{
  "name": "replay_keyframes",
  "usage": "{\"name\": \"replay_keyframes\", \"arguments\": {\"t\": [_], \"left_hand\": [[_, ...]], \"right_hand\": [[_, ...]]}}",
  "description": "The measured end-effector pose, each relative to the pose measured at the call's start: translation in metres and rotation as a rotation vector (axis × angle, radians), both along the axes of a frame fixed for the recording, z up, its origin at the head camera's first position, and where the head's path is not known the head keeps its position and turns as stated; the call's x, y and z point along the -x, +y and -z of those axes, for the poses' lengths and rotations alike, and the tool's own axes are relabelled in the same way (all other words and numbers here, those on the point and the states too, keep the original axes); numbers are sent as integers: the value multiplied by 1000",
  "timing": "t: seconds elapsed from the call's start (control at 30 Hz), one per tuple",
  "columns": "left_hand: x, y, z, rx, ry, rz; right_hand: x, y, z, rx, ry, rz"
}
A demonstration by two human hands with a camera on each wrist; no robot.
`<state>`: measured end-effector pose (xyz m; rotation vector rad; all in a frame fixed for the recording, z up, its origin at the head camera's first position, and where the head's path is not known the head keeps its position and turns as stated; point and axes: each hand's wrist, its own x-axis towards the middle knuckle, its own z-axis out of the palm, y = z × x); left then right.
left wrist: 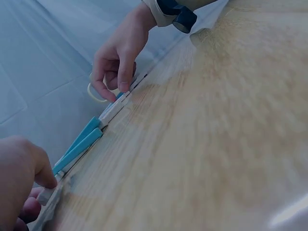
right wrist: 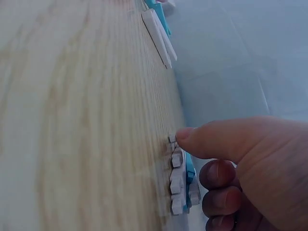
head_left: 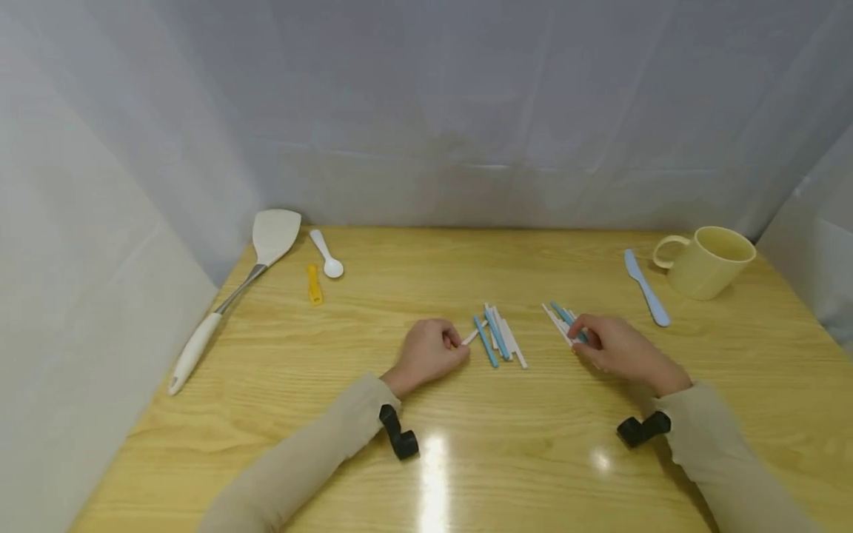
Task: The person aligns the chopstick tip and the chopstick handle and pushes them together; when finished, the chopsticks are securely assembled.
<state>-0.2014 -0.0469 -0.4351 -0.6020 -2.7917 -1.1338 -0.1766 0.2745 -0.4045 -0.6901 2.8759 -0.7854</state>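
Note:
Between thumb and fingertips my left hand (head_left: 433,351) pinches a white stick (head_left: 474,334), whose far end reaches a loose pile of white sticks (head_left: 510,342) and blue sticks (head_left: 486,342). In the left wrist view, that held stick (left wrist: 45,195) shows below the thumb. My right hand (head_left: 620,349) is at a second, smaller group of white sticks (head_left: 557,323) and a blue stick (head_left: 561,312). Its thumb touches the end of a white stick (right wrist: 173,138) in the right wrist view, the other fingers curled beside the group. Part of this group is hidden under the hand.
A white spatula (head_left: 276,235), a white spoon (head_left: 326,255) and a small yellow-orange piece (head_left: 314,285) lie on the left of the wooden table (head_left: 373,281). To the right are a light-blue knife (head_left: 646,287) and a yellow mug (head_left: 708,265). Pale curtains (head_left: 426,111) surround the table.

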Motion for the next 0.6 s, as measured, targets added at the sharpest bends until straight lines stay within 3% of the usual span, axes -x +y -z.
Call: {"name": "replay_keyframes", "arguments": {"t": [0.23, 0.6], "left_hand": [[6, -3, 1, -59, 16, -25], [12, -7, 4, -105, 98, -66]], "right_hand": [[-2, 0, 2, -1, 39, -28], [-4, -14, 0, -44, 92, 22]]}}
